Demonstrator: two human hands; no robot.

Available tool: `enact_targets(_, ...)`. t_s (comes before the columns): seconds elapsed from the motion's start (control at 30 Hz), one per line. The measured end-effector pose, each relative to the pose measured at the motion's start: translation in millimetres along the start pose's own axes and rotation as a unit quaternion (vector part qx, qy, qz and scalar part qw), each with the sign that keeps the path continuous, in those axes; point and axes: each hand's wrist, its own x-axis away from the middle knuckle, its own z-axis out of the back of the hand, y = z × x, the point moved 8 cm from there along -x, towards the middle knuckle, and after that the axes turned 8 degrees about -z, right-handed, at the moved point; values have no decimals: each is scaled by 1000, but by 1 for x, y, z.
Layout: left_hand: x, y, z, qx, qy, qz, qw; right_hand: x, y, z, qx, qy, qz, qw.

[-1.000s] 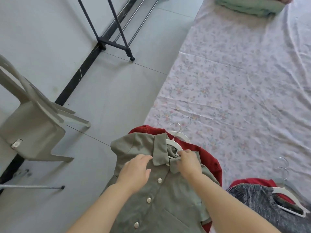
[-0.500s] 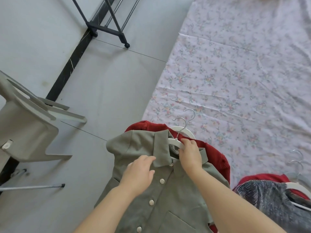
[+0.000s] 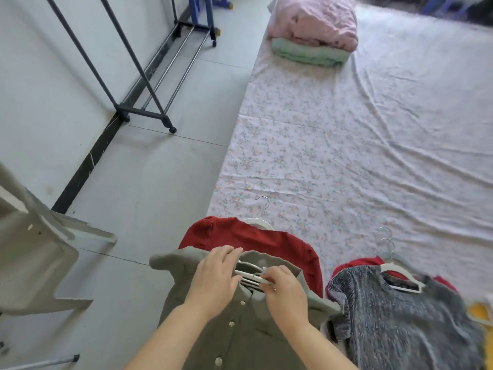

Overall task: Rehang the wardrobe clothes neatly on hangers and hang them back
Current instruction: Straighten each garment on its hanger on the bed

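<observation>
A grey-green buttoned shirt (image 3: 240,327) lies at the bottom centre on top of a red knit top (image 3: 256,239). My left hand (image 3: 216,279) grips the shirt's collar edge. My right hand (image 3: 285,292) pinches the white hanger (image 3: 253,276) inside the collar opening. Another white hanger with a metal hook (image 3: 260,218) pokes out from under the red top. To the right, a dark grey speckled top (image 3: 394,319) lies on a white hanger (image 3: 400,276) over another red garment.
A flowered sheet (image 3: 346,145) covers the mattress on the floor. Folded pink and green bedding (image 3: 312,36) sits at its far end. A dark clothes rack's base (image 3: 149,108) stands by the left wall. A plastic chair (image 3: 34,257) lies tipped at the left.
The view tilted up, so the rack and bedding appear. Both hands moved onto the collar, which is now pulled open. The right hand shifted from the hanger's neck to its bar.
</observation>
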Motion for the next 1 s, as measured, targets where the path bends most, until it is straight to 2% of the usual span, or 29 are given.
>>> enact_targets(0.1, 28, 27, 14, -7, 4, -64, 998, 46, -13, 24, -16, 32, 12, 999)
enact_targets(0.27, 81, 71, 49, 28, 62, -157, 985, 123, -27, 65, -33, 110, 23, 993)
enact_targets(0.4, 123, 100, 59, 73, 58, -183, 979, 188, -22, 88, -61, 178, 18, 982)
enact_targets(0.53, 159, 133, 50, 79, 47, -225, 970, 245, 0, 95, -87, 212, -15, 973)
enact_targets(0.67, 195, 171, 33, 77, 33, -254, 964, 303, 28, 101, -85, 250, -32, 964)
enact_targets(0.8, 219, 205, 16, 104, 25, -238, 965, 346, 56, 112, -57, 282, -45, 957)
enact_targets(1.0, 242, 259, -16, 137, 11, -219, 966, 398, 86, 148, 47, 347, -15, 936)
